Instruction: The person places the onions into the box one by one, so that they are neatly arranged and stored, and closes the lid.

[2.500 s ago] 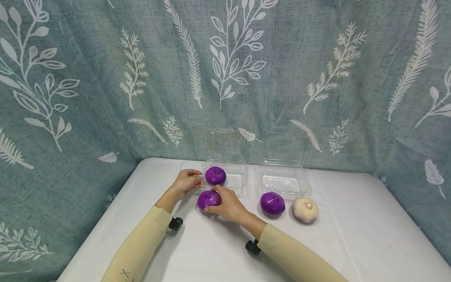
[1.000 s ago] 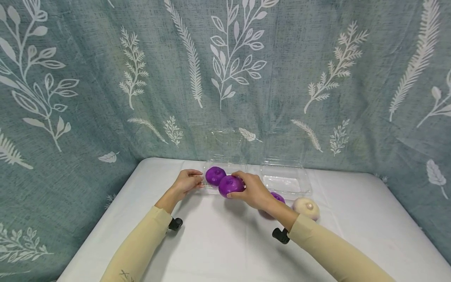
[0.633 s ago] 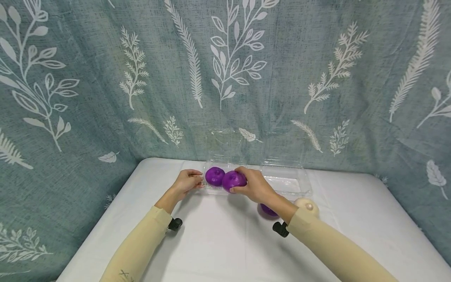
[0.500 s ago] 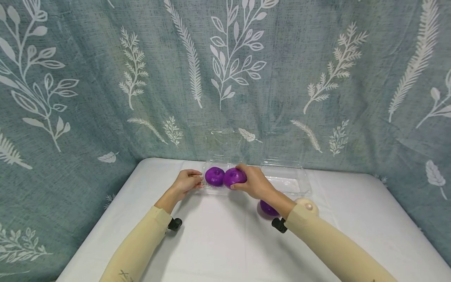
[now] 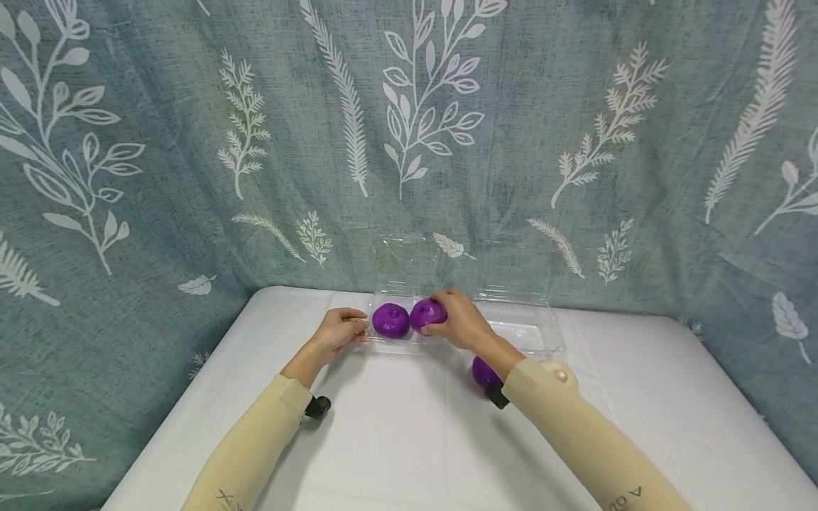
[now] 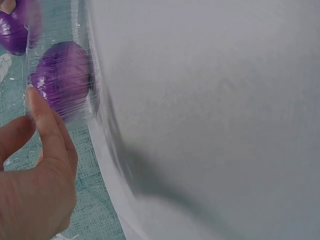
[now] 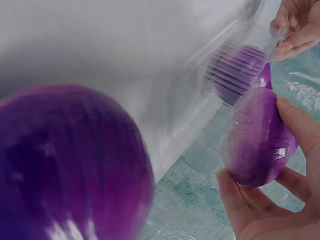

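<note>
Bulb [image 5: 424, 316] lies directly left of the right hand [image 5: 463, 323], gripped from the side: fingertips curl round its far side, thumb presses its near side. It is in the right half of the clear box [image 5: 399, 346], behind the front wall; whether its underside meets the floor cannot be told. It looks squat rather than long, its stem end facing up. Just left of it, in the left half, sits the second bulb [image 5: 391, 321]; from the head view only a narrow gap shows between the two. The left hand [image 5: 339, 330] is across the box, beyond the second bulb, thumb and fingers pinching the left edge, so the right is much the nearer to the gripped bulb. The third bulb [image 5: 483, 370] lies below and right of the right hand, partly hidden by that arm.
</note>
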### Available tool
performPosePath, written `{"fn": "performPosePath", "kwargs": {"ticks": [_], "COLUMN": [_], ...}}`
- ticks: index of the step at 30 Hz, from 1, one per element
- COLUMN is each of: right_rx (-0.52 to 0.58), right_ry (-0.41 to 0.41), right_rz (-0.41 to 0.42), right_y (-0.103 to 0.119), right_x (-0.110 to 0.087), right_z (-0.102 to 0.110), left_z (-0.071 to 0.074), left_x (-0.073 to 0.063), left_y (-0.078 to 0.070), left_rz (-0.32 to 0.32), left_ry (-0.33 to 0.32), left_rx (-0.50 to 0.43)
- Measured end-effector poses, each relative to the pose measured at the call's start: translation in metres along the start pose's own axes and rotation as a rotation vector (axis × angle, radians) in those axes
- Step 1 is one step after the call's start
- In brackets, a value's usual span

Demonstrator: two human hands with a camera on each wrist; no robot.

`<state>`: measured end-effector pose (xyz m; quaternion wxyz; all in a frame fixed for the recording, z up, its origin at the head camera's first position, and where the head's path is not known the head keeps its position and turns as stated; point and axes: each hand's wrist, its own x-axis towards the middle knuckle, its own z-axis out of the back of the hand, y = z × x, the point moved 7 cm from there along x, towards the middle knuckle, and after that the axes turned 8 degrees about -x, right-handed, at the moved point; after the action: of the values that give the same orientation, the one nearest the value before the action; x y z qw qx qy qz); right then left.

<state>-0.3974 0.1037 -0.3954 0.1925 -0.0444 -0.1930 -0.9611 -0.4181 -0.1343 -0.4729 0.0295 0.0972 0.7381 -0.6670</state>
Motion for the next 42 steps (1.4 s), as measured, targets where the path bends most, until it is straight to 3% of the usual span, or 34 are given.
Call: {"fn": "performPosePath", "kwargs": {"ticks": [14, 27, 35, 42], "right_rx": [-0.037, -0.078, -0.093, -0.103], "right_ry": [0.014, -0.012, 0.023, 0.032], "right_rz": [-0.04, 0.009, 0.013, 0.006], "right_y": [-0.008, -0.006, -0.005, -0.007], "right_x": [0.011, 0.023, 0.025, 0.026], "right_z": [-0.013, -0.024, -0.033, -0.036], "left_z": [-0.001, -0.001, 0.0, -0.003], "left_x": [0.0, 0.001, 0.0, -0.005], "left_y": [-0.001, -0.003, 0.0, -0.002], "left_rz": [0.003, 0.0, 0.008, -0.024], "left_ry": [0.005, 0.008, -0.005, 0.002], "left_rx": [-0.001, 0.005, -0.002, -0.011]}}
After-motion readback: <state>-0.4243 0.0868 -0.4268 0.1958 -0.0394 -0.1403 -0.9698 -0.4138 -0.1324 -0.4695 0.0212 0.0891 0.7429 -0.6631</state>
